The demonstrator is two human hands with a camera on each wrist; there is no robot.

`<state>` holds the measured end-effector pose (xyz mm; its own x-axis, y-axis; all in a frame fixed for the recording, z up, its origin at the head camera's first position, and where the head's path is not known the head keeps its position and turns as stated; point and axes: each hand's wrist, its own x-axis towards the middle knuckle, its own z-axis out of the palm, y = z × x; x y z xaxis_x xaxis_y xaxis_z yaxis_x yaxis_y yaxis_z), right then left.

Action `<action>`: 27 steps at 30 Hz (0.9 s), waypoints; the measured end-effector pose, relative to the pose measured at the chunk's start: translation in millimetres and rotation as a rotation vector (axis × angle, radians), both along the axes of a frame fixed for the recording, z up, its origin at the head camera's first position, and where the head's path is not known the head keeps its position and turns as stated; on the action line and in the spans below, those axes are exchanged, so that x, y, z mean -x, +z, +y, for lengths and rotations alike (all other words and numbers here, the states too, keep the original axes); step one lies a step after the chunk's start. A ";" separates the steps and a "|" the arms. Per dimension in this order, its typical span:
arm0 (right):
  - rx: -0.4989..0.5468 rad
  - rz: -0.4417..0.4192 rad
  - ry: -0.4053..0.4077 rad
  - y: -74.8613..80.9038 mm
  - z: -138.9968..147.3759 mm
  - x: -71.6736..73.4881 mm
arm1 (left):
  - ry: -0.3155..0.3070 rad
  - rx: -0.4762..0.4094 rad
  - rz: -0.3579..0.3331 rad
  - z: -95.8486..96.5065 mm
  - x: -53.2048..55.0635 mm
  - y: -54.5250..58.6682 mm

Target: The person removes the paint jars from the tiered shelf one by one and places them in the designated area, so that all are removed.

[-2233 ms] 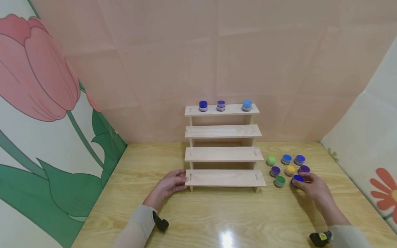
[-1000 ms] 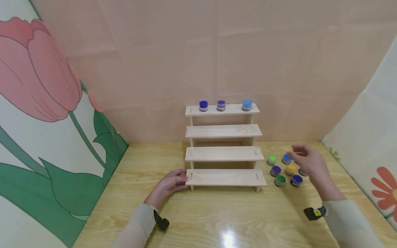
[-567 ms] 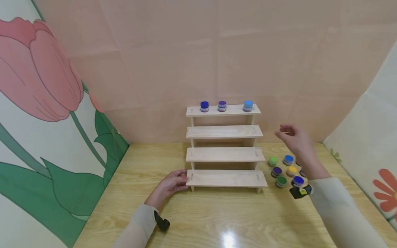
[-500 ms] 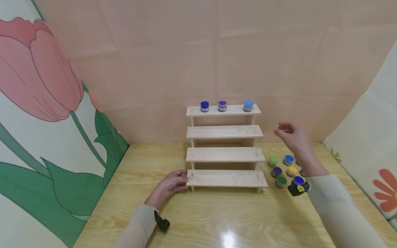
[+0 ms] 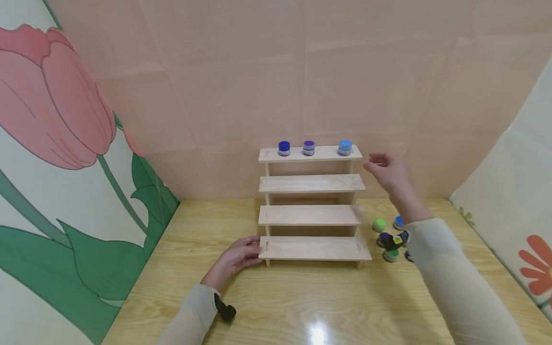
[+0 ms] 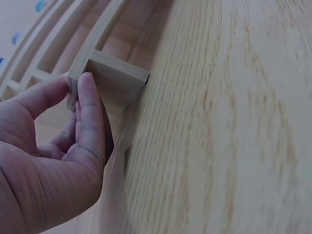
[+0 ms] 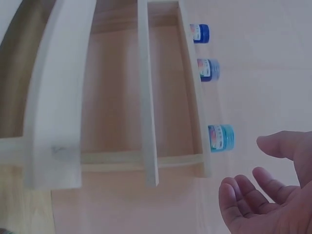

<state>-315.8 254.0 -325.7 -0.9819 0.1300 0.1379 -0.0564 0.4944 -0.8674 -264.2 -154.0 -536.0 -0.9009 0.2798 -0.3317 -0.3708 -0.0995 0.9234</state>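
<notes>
A four-tier wooden step rack point(image 5: 314, 215) stands on the table, its boards rising toward the back wall. My left hand point(image 5: 236, 256) pinches the left end of its lowest board; in the left wrist view the thumb and a finger point(image 6: 89, 112) lie on either side of the board end. On the top board stand a dark blue paint jar point(image 5: 284, 149), a purple paint jar point(image 5: 308, 148) and, toward the right end, a light blue paint jar point(image 5: 344, 148). My right hand point(image 5: 390, 175) is in the air just right of that jar, fingers loosely bent, holding nothing and touching nothing.
Right of the rack, several paint jars stand on the wooden table point(image 5: 267, 306): a light green jar point(image 5: 379, 224), a blue jar point(image 5: 398, 223) and a dark green jar point(image 5: 390, 256) among them. My right forearm and wrist camera hide others. A pink cloth wall point(image 5: 224, 96) rises behind.
My right hand has left the dark blue jar on the table and moved up and left, empty, toward the top board. The left hand keeps its place on the rack.
</notes>
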 end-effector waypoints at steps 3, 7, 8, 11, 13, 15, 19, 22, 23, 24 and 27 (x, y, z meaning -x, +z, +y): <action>0.012 0.008 -0.002 4.6 -6.8 7.1 | 0.003 -0.003 -0.005 0.1 -0.7 0.6; 0.021 -0.008 -0.005 9.5 -14.0 15.0 | 0.005 -0.006 -0.006 -0.5 -1.0 0.0; 0.025 -0.012 -0.007 10.5 -15.4 16.9 | 0.004 -0.005 -0.005 -0.7 -1.0 -0.3; 0.045 -0.015 -0.010 12.9 -19.4 21.8 | 0.001 -0.003 -0.006 -1.2 -0.8 -1.1; 0.057 -0.009 -0.009 13.4 -21.6 25.7 | -0.002 -0.002 -0.005 -1.4 -0.8 -1.3; 0.069 -0.005 -0.008 14.3 -24.3 29.3 | -0.001 -0.002 -0.005 -1.4 -0.9 -1.2; 0.086 -0.004 -0.012 15.4 -29.2 36.5 | 0.001 -0.003 -0.007 -1.1 -0.9 -1.0; 0.102 -0.007 -0.011 16.7 -32.3 41.5 | 0.006 -0.001 -0.009 -0.7 -0.6 -1.0; 0.106 -0.011 -0.010 17.2 -33.1 43.2 | 0.008 0.000 -0.011 -0.5 -0.6 -1.0; 0.107 -0.017 -0.011 17.7 -33.7 44.8 | 0.007 0.003 -0.009 -0.4 -0.5 -1.2; 0.100 -0.023 -0.011 19.0 -34.3 50.2 | 0.009 0.003 -0.009 0.2 -0.2 -0.8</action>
<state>-366.0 219.7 -306.8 -0.9830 0.1529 0.1013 -0.0310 0.4058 -0.9134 -264.0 -153.8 -536.8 -0.9004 0.2709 -0.3405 -0.3782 -0.1001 0.9203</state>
